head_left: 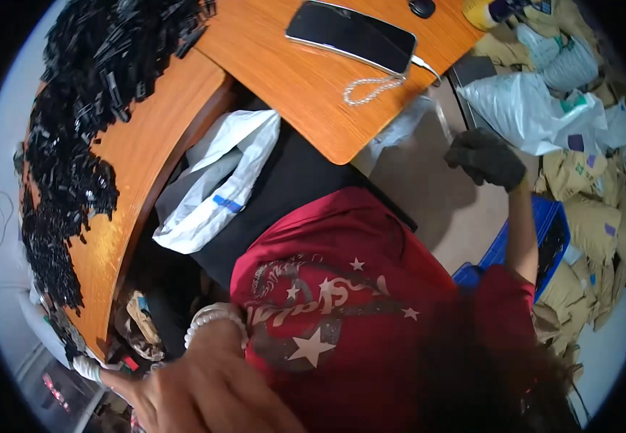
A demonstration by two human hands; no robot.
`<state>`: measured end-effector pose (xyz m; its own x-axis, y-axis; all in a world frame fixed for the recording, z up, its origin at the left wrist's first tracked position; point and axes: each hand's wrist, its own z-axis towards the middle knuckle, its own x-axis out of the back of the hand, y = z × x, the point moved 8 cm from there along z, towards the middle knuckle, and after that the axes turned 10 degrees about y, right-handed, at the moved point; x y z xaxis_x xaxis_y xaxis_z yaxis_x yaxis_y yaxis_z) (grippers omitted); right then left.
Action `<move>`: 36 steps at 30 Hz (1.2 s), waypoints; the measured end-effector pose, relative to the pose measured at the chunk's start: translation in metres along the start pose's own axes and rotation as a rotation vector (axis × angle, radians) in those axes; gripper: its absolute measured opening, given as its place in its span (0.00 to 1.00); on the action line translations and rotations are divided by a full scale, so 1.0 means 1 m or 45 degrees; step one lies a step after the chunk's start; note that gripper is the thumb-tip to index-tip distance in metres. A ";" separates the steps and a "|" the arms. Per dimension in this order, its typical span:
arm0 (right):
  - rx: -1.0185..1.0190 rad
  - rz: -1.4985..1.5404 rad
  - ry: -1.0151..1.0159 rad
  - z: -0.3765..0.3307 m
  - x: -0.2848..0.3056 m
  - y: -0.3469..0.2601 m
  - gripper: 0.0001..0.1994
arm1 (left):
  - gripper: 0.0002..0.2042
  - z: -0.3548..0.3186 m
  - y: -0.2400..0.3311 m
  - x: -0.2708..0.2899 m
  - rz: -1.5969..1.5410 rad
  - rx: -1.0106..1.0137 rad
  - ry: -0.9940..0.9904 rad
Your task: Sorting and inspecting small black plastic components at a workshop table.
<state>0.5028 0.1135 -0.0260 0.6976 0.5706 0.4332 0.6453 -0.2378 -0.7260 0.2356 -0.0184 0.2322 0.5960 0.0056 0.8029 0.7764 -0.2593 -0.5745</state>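
My left hand is bare and close to the camera at the lower left, holding nothing that I can see. Its index finger stretches left, the tip wrapped in a white cover, and a white bead bracelet rings the wrist. Out to the right, my right hand wears a dark glove, its fingers loosely curled with nothing visible in them. It hangs over the floor, beyond the table corner. An opened white bag with a blue mark lies across my lap. Small black plastic pieces are heaped along the left table.
A phone with a bead strap and white cable lies on the wooden table. On the right are a blue crate with dark contents, white plastic sacks and piled brown packages.
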 end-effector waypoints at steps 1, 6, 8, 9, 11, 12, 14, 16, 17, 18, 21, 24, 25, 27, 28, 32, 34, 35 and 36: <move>0.282 -0.145 0.096 0.008 0.000 0.025 0.10 | 0.15 0.006 -0.013 -0.016 0.599 0.156 -0.117; 0.506 -1.221 -0.026 0.114 -0.057 0.084 0.09 | 0.03 0.003 -0.004 -0.019 3.677 1.071 -0.809; 0.543 -0.870 0.159 0.167 -0.072 0.145 0.10 | 0.03 0.002 0.000 -0.025 3.627 0.996 -0.802; 0.567 -0.519 0.347 0.188 -0.062 0.167 0.10 | 0.04 0.003 0.000 -0.029 3.567 0.942 -0.797; 0.590 -0.828 0.207 0.217 -0.073 0.196 0.11 | 0.05 0.002 0.001 -0.029 3.555 1.002 -0.692; 0.610 -1.137 0.078 0.224 -0.084 0.204 0.12 | 0.06 0.001 0.001 -0.027 3.537 1.082 -0.581; 0.485 -0.836 0.236 0.225 -0.069 0.213 0.10 | 0.06 -0.002 -0.003 -0.030 3.493 1.076 -0.431; 0.566 -1.253 0.159 0.216 -0.088 0.151 0.11 | 0.06 -0.009 0.000 -0.036 3.451 0.982 -0.218; 0.619 -1.165 0.339 0.199 -0.080 0.120 0.10 | 0.06 -0.006 0.002 -0.034 3.451 0.975 -0.230; 0.621 -1.174 0.332 0.193 -0.077 0.105 0.10 | 0.08 -0.001 -0.005 -0.034 3.531 0.929 -0.610; 0.034 -1.194 0.055 0.200 -0.071 0.131 0.16 | 0.28 -0.013 -0.020 -0.037 3.689 0.763 -1.179; 0.134 -1.056 0.213 0.210 -0.073 0.163 0.12 | 0.41 -0.016 -0.025 -0.041 3.528 0.824 -0.976; 0.122 -1.060 0.218 0.211 -0.070 0.193 0.12 | 0.40 -0.016 -0.028 -0.043 3.526 0.843 -0.978; 0.969 -0.990 0.698 0.188 -0.051 0.191 0.08 | 0.39 -0.016 -0.034 -0.048 3.499 0.886 -0.982; -0.008 -0.414 0.493 0.195 -0.058 0.183 0.06 | 0.38 -0.017 -0.034 -0.051 3.547 0.851 -1.049; -0.495 0.204 0.381 0.223 -0.071 0.235 0.05 | 0.35 -0.018 -0.043 -0.059 3.582 0.846 -1.154; -0.486 0.242 0.494 0.228 -0.075 0.217 0.06 | 0.31 -0.019 -0.049 -0.065 3.652 0.770 -1.160; -0.202 1.037 0.784 0.220 -0.039 0.254 0.08 | 0.28 -0.018 -0.056 -0.067 3.617 0.823 -1.058; -0.191 1.034 0.749 0.218 -0.038 0.257 0.08 | 0.28 -0.018 -0.059 -0.067 3.631 0.800 -1.101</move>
<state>0.5740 0.2020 -0.3460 0.9594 -0.2753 0.0618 -0.0883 -0.5008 -0.8610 0.1460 -0.0210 0.2151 -0.4790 0.4005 -0.7811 -0.8758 -0.2779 0.3946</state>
